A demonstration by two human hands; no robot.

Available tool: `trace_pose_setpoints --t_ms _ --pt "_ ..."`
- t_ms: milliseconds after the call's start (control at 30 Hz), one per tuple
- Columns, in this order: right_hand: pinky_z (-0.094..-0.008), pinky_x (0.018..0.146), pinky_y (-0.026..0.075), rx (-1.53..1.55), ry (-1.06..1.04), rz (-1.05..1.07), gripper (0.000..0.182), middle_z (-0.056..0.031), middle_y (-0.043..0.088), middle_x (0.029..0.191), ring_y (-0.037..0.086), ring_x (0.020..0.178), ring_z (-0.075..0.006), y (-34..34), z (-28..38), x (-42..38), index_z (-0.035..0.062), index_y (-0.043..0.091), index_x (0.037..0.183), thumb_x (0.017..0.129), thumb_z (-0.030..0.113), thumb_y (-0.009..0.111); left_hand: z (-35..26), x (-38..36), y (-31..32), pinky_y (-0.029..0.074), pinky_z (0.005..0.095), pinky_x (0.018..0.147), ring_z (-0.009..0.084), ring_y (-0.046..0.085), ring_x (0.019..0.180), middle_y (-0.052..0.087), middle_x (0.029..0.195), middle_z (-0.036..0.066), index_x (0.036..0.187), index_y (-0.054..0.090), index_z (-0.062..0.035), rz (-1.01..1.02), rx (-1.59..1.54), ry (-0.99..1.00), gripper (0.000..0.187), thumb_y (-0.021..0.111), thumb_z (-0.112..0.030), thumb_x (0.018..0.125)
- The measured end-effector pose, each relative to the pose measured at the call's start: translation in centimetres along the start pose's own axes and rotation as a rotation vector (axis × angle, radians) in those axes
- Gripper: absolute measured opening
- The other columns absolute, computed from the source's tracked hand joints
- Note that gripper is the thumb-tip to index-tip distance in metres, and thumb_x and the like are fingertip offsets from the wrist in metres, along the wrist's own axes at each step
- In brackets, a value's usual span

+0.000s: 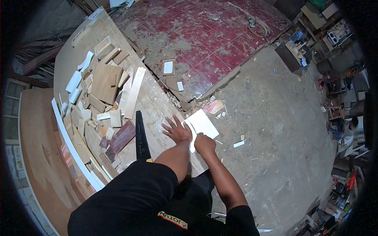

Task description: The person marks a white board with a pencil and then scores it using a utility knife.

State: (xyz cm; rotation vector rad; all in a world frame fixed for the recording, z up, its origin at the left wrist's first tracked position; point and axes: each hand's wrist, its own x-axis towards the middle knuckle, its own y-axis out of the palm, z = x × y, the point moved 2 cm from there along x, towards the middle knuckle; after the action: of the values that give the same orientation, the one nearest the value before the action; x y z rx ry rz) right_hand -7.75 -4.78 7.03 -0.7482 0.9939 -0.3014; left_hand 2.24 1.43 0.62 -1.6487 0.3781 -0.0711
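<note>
My left hand [179,132] lies with its fingers spread on the plywood bench top [159,147], near the bench's right edge. Its heel is beside a white board [204,122] that sticks out past that edge over the floor. My right hand [205,144] is closed in a fist at the board's near edge. Whatever is in that fist is hidden. A narrow white strip [192,146] shows between my two wrists. Left of my left forearm lies a hand saw [141,137] with a dark blade, its handle mostly hidden by my sleeve.
Wood offcuts [105,82], a reddish-brown block [123,137] and a pale plank [134,93] crowd the bench's left half. Concrete floor [271,129] with scraps lies to the right, red tiles [197,39] ahead. A coiled hose [258,28] rests on the tiles. Clutter lines the right side.
</note>
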Motion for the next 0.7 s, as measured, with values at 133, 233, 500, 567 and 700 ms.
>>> trace_pose_setpoints --t_ms 133,233,500,567,700 --pt "-0.0427 0.077 0.055 -0.012 -0.004 0.051 0.036 -0.0236 0.07 0.1 0.07 0.091 -0.0357 -2.3 1.7 0.1 0.0002 0.07 0.1 0.092 0.023 0.043 0.0 0.1 0.4 0.0 0.0666 0.112 0.0535 -0.002 0.142 0.003 0.16 0.021 0.154 0.015 -0.0164 -0.013 0.01 -0.004 0.073 0.044 -0.04 0.092" --pt "-0.0433 0.077 0.055 0.019 0.039 -0.037 0.039 -0.0234 0.07 0.099 0.07 0.09 -0.0351 1.0 2.2 4.2 -0.0012 0.068 0.101 0.093 0.028 0.044 0.3 0.5 0.8 0.0 0.0668 0.112 0.0534 -0.002 0.142 0.003 0.16 0.021 0.154 0.015 -0.016 0.04 -0.009 -0.017 0.073 0.044 -0.041 0.092" --pt "-0.041 0.075 0.056 -0.101 -0.056 -0.055 0.035 -0.0203 0.07 0.103 0.071 0.092 -0.0322 -4.6 4.1 -2.8 0.001 0.069 0.104 0.091 0.025 0.047 0.0 0.3 0.6 0.001 0.0678 0.111 0.0537 -0.003 0.142 0.001 0.16 0.02 0.155 0.015 -0.0173 0.016 0.005 -0.009 0.074 0.044 -0.042 0.092" --pt "-0.0404 0.074 0.056 -0.072 -0.071 0.11 0.034 -0.0178 0.071 0.104 0.071 0.092 -0.0319 -5.5 4.4 -1.5 0.0025 0.07 0.104 0.091 0.024 0.047 0.2 0.3 0.8 0.0 0.0681 0.111 0.0538 -0.004 0.142 0.001 0.16 0.02 0.155 0.014 -0.0171 0.015 -0.006 -0.004 0.073 0.043 -0.042 0.092" --pt "-0.0429 0.074 0.056 -0.046 -0.017 0.079 0.035 -0.0202 0.07 0.101 0.07 0.091 -0.0333 -0.6 2.3 2.7 0.0014 0.069 0.101 0.092 0.024 0.045 0.4 0.3 1.0 -0.001 0.068 0.111 0.054 -0.004 0.142 0.001 0.16 0.021 0.155 0.015 -0.0172 0.038 -0.001 -0.002 0.072 0.042 -0.042 0.092"
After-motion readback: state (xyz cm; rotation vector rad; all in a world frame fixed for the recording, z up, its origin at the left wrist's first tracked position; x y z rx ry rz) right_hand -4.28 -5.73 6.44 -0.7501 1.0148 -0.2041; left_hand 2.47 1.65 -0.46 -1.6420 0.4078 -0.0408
